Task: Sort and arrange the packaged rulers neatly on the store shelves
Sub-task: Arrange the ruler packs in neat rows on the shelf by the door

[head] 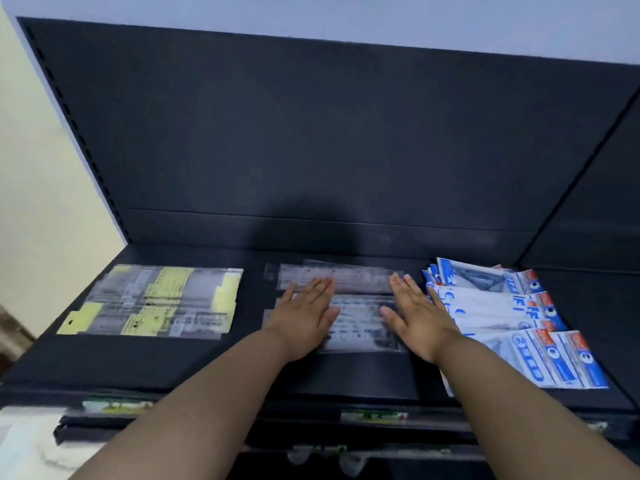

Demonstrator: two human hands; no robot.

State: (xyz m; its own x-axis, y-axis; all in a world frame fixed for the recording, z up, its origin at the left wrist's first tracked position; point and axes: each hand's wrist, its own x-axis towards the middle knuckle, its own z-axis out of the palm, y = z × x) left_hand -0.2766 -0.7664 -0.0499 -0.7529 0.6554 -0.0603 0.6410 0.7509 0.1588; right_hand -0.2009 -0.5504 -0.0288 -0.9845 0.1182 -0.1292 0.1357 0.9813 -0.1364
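Two bare forearms reach over the shelf — left hand and right hand flat, fingers together, on clear ruler packs.

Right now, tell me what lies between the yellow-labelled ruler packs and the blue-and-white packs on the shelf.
In the head view, the clear ruler packs lie there, with the left hand and right hand flat on them; bare dark shelf separates them from the yellow-labelled packs, while the blue-and-white packs sit close.

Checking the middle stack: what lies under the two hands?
Clear ruler packs lie under the flat left hand and right hand, on the dark shelf. Palms cover the packs' ends; their count cannot be told.
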